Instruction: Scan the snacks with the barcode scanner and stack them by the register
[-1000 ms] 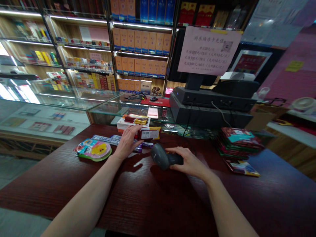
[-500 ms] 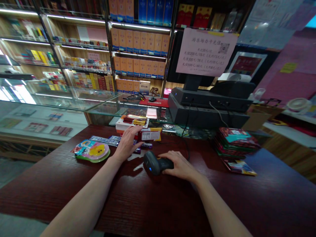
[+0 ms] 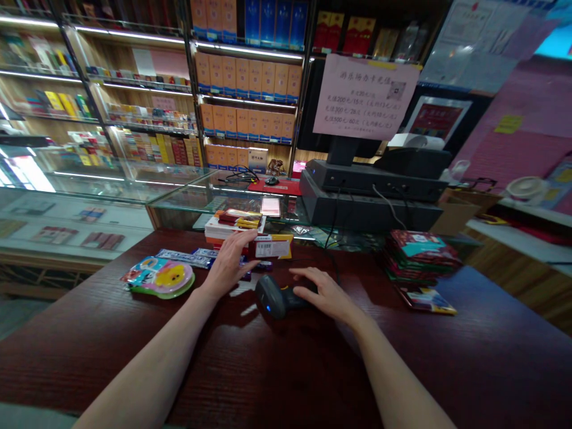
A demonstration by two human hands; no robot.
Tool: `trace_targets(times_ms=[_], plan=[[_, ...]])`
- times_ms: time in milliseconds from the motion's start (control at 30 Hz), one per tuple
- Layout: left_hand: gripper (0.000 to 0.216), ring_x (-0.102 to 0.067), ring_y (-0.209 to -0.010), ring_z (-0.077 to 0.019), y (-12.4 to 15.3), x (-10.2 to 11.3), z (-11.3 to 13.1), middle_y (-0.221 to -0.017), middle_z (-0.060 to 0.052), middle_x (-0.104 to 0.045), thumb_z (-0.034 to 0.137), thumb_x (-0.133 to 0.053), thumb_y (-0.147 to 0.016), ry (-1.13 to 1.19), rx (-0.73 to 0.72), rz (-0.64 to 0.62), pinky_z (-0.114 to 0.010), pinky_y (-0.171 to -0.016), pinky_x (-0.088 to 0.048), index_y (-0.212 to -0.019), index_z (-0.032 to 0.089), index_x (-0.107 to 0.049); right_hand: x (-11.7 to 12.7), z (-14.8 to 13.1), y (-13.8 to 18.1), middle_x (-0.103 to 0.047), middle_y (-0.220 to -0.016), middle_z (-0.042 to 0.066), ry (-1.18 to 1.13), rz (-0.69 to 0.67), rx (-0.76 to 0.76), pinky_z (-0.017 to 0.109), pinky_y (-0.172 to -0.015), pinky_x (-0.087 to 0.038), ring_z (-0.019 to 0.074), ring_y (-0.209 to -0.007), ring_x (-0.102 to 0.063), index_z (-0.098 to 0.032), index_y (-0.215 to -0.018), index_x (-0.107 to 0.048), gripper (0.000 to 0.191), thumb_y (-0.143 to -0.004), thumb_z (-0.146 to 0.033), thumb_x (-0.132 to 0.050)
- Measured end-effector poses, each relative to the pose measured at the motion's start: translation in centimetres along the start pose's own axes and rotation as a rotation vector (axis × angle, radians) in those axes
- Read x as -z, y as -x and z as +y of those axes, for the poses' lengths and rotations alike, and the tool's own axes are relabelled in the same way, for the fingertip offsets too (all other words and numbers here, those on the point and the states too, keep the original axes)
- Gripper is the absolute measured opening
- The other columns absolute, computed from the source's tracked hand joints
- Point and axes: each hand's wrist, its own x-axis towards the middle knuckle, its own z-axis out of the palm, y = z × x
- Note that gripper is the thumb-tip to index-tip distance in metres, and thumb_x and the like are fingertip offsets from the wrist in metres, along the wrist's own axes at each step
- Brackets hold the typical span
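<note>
My left hand (image 3: pixel 231 262) is at the left end of a small red-and-yellow packet (image 3: pixel 273 246), its thumb and fingers closed on that edge. The packet's white barcode label faces me. On the table lies a black barcode scanner (image 3: pixel 272 298), a blue light glowing on its head. My right hand (image 3: pixel 324 293) hovers over the scanner's handle with thumb and fingers apart, no longer wrapped around it. Beyond my left hand is a white-and-orange box (image 3: pixel 213 229) topped with red and yellow packets (image 3: pixel 241 218). Purple-blue wrapped bars (image 3: pixel 185 258) lie beside the hand.
A colourful blister pack (image 3: pixel 163 277) lies on the left of the dark wooden table (image 3: pixel 268 381). Stacked red-and-green packets (image 3: pixel 420 253) stand at the right, a flat packet (image 3: pixel 426 300) before them. Behind are a glass counter (image 3: pixel 196 199) and a cash-register terminal (image 3: pixel 370 202).
My right hand has loosened from the scanner, and its fingers have lifted and spread. My left hand stays at the packet. The view has shifted slightly.
</note>
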Motion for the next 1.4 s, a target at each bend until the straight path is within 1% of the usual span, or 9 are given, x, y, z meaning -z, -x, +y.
trace_targets(times_ms=[133, 300, 400, 633, 867, 967, 1133, 1233, 1400], plan=[[0.067, -0.050, -0.136, -0.0280, -0.2, 0.0, 0.4, -0.142, -0.014, -0.055, 0.026, -0.069, -0.089, 0.026, -0.002, -0.002, -0.054, -0.115, -0.041, -0.147, 0.023, -0.035, -0.8, 0.7, -0.7, -0.072, -0.114, 0.005, -0.124, 0.203, -0.069, 0.040, -0.098, -0.046, 0.0228, -0.107, -0.066, -0.028, -0.124, -0.066, 0.032, -0.095, -0.039, -0.057], [0.066, -0.049, -0.137, -0.0276, -0.7, 0.1, 1.3, -0.143, -0.014, -0.055, 0.025, -0.068, -0.089, 0.054, -0.029, -0.006, -0.053, -0.114, -0.042, -0.147, 0.024, -0.036, -1.7, 0.8, -1.8, -0.072, -0.122, 0.007, -0.335, 0.402, -0.104, 0.041, -0.104, -0.046, 0.0223, -0.115, -0.066, -0.026, -0.135, -0.058, 0.045, -0.092, -0.037, -0.058], [0.065, -0.049, -0.137, -0.0269, -0.9, 0.0, 1.8, -0.142, -0.013, -0.056, 0.025, -0.068, -0.089, 0.067, -0.043, -0.020, -0.053, -0.115, -0.041, -0.146, 0.024, -0.036, -1.8, 0.8, -2.4, -0.073, -0.117, 0.009, -0.395, 0.481, -0.130, 0.040, -0.100, -0.049, 0.0232, -0.111, -0.067, -0.023, -0.138, -0.056, 0.051, -0.090, -0.039, -0.059], [0.070, -0.048, -0.137, -0.0262, -0.9, -0.4, 2.0, -0.143, -0.013, -0.055, 0.027, -0.070, -0.088, 0.080, -0.047, -0.050, -0.051, -0.115, -0.042, -0.149, 0.023, -0.035, -1.9, 1.0, -3.0, -0.073, -0.090, 0.004, -0.429, 0.561, -0.130, 0.033, -0.082, -0.053, 0.0194, -0.084, -0.068, -0.017, -0.132, -0.062, 0.051, -0.086, -0.040, -0.061], [0.076, -0.045, -0.141, -0.0277, -1.0, -0.1, 2.4, -0.152, -0.014, -0.046, 0.024, -0.068, -0.089, 0.077, -0.013, -0.047, -0.051, -0.115, -0.042, -0.153, 0.028, -0.027, -1.6, 0.5, -2.9, -0.072, -0.087, 0.003, -0.462, 0.562, -0.097, 0.033, -0.079, -0.054, 0.0198, -0.083, -0.068, -0.019, -0.113, -0.068, 0.037, -0.084, -0.040, -0.064], [0.079, -0.042, -0.143, -0.0300, -0.9, -0.1, 2.4, -0.155, -0.016, -0.041, 0.027, -0.069, -0.089, 0.054, 0.066, 0.001, -0.052, -0.115, -0.040, -0.154, 0.028, -0.026, -1.4, 0.2, -2.8, -0.071, -0.084, 0.002, -0.447, 0.572, -0.076, 0.031, -0.078, -0.053, 0.0187, -0.080, -0.066, -0.019, -0.111, -0.068, 0.033, -0.084, -0.039, -0.064], [0.066, -0.066, -0.105, -0.0263, -0.6, -0.5, 1.9, -0.112, -0.008, -0.069, 0.034, -0.074, -0.085, -0.014, 0.183, -0.012, -0.042, -0.093, -0.051, -0.143, 0.022, -0.043, -1.5, -0.4, -2.7, -0.069, -0.085, 0.002, -0.442, 0.597, -0.056, 0.030, -0.075, -0.052, 0.0182, -0.080, -0.066, -0.021, -0.106, -0.066, 0.026, -0.085, -0.037, -0.064], [0.050, -0.066, -0.092, -0.0241, -0.7, -0.6, 1.9, -0.098, -0.005, -0.069, 0.035, -0.075, -0.084, -0.075, 0.223, -0.034, -0.037, -0.082, -0.049, -0.128, 0.021, -0.054, -1.7, -0.6, -2.7, -0.070, -0.086, 0.002, -0.431, 0.618, -0.055, 0.030, -0.075, -0.052, 0.0183, -0.080, -0.066, -0.021, -0.105, -0.065, 0.025, -0.086, -0.037, -0.063], [0.039, -0.066, -0.081, -0.0207, -1.0, -0.4, 2.3, -0.083, 0.000, -0.067, 0.032, -0.075, -0.083, -0.032, 0.319, -0.062, -0.033, -0.075, -0.046, -0.116, 0.021, -0.059, -2.0, -0.4, -2.7, -0.071, -0.091, 0.003, -0.404, 0.624, -0.048, 0.031, -0.080, -0.053, 0.0194, -0.086, -0.068, -0.022, -0.106, -0.065, 0.023, -0.088, -0.036, -0.062]])
